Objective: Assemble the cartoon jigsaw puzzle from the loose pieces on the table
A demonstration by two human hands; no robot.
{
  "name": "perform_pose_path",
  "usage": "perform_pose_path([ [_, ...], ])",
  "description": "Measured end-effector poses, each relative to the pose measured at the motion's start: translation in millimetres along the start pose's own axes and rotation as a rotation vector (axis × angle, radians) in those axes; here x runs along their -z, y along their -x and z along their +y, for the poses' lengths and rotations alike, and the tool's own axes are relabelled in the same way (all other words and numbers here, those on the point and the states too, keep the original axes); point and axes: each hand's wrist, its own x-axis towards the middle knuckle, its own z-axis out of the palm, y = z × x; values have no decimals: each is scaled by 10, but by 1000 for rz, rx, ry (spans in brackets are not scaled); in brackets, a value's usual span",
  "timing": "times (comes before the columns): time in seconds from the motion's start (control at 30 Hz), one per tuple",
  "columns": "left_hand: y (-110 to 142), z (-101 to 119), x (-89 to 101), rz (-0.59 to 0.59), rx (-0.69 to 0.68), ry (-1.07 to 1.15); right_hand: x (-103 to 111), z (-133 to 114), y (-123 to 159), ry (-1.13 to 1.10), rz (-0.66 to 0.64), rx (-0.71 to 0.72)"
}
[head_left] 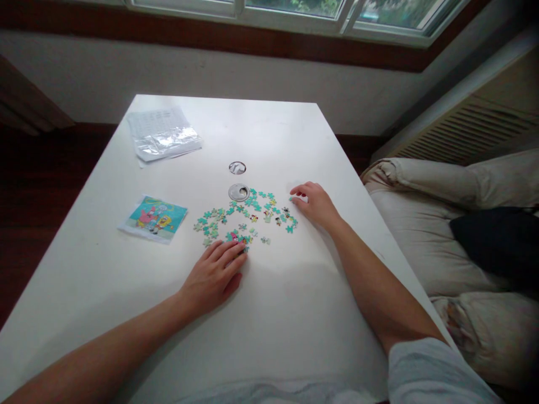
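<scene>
Many small jigsaw pieces point(210, 223), mostly teal and pale green with some multicoloured, lie scattered in the middle of the white table. My left hand point(217, 272) rests palm down at their near edge, fingers stretched out, the tips touching some colourful pieces point(236, 236) and partly covering them. To the right of the spread is my right hand point(315, 205), its fingers curled and thumb close to the index finger. A small teal jigsaw piece point(291, 198) shows at those fingertips. Left of the pieces lies a cartoon picture card point(156, 219) in clear plastic.
Two round metallic inserts point(239, 192) point(237, 168) sit in the white table point(269, 134) beyond the pieces. A clear plastic bag with printed paper point(162, 134) lies at the far left. A cushioned sofa point(404, 224) with a dark item point(497, 241) stands along the right side.
</scene>
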Motion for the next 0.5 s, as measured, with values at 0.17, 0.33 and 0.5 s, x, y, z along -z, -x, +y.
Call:
perform_pose_path([
  [0.17,1,-5,2,-1,-5,-12,162,-96,26,-23,-254,79],
  [0.33,-8,2,10,-1,-1,-11,94,-164,46,-20,-255,77],
  [0.5,2,-9,-4,-13,-3,-13,110,-158,35,-6,-240,76],
])
